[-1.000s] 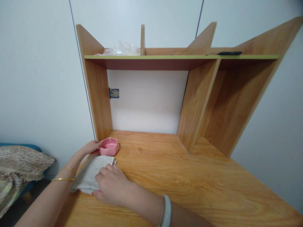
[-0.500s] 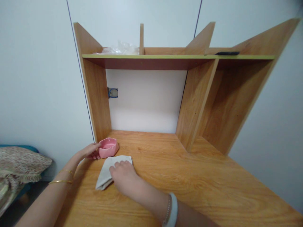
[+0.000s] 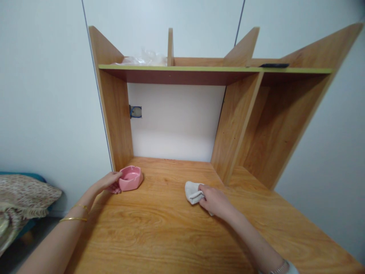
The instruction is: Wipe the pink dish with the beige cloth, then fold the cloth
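A pink, many-sided ashtray [image 3: 130, 182] rests at the left rear of the wooden desk [image 3: 142, 228]. My left hand [image 3: 112, 182] grips its left side, thumb over the rim and fingers down along the outside. Right of the desk's middle, my right hand [image 3: 212, 199] is closed on a bunched, off-white cloth [image 3: 193, 192]. The cloth is folded over and sits on or just above the desk top. Part of it hangs out below the hand, and the rest is hidden by the fingers.
A wooden hutch [image 3: 236, 125] stands along the back of the desk. On its shelf lie a clear plastic bag [image 3: 145, 59] and a flat black object [image 3: 274, 65]. An open wall box [image 3: 136, 112] shows blue wire. A patterned blanket [image 3: 25, 198] is at far left.
My right hand has moved right across the desk with the cloth, which was spread flatter near the ashtray and is now bunched. My left hand and the ashtray have stayed put.
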{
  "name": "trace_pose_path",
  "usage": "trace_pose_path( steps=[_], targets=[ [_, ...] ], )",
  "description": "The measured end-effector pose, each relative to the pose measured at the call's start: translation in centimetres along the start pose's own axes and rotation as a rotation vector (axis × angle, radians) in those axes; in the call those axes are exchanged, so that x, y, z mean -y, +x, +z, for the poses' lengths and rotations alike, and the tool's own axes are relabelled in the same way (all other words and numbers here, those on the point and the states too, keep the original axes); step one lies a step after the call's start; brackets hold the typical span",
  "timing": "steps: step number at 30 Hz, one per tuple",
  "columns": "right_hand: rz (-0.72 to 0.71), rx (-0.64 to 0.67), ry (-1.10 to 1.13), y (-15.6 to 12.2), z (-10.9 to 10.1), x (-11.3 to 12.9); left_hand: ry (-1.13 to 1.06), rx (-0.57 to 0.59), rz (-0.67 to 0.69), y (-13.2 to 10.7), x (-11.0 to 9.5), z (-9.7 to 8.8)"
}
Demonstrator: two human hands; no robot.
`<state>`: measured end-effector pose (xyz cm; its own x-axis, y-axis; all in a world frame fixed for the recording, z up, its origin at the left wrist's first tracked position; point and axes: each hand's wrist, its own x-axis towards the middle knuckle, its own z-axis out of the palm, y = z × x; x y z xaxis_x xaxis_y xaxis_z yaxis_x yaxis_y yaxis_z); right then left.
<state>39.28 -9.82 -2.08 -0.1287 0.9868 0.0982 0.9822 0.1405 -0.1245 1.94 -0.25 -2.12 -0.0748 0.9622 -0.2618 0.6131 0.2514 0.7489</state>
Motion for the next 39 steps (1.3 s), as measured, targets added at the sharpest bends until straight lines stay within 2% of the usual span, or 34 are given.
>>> trace_pose_path(
  steps=[5,11,15,18,23,27,35,39],
  targets=[
    [-0.045,-0.018,-0.022,0.0,0.9,-0.2,-0.119,0.120,0.072,-1.1,-2.0,2.3],
    [0.008,-0.040,0.033,-0.4,1.0,-0.2,-0.144,0.318,0.127,-3.2,-5.1,6.3],
    [0.017,-0.060,0.054,-0.5,1.0,-0.3,-0.116,0.395,0.142,-3.7,-5.8,8.7],
    [0.025,-0.051,0.062,-0.4,1.2,-0.3,-0.107,0.409,0.144,-3.5,-5.7,10.0],
    [0.049,-0.052,0.101,-0.3,1.4,-0.3,-0.083,0.439,0.131,-3.5,-5.9,10.6],
    [0.052,-0.058,0.125,-0.3,1.5,-0.5,-0.097,0.487,0.174,-3.7,-6.1,10.6],
    [0.068,-0.081,0.190,-0.2,1.9,-0.8,-0.100,0.500,0.152,-3.6,-6.1,11.3],
    [0.008,-0.049,0.230,-0.4,2.0,-1.0,-0.110,0.500,0.162,-3.8,-6.2,11.3]
  ],
)
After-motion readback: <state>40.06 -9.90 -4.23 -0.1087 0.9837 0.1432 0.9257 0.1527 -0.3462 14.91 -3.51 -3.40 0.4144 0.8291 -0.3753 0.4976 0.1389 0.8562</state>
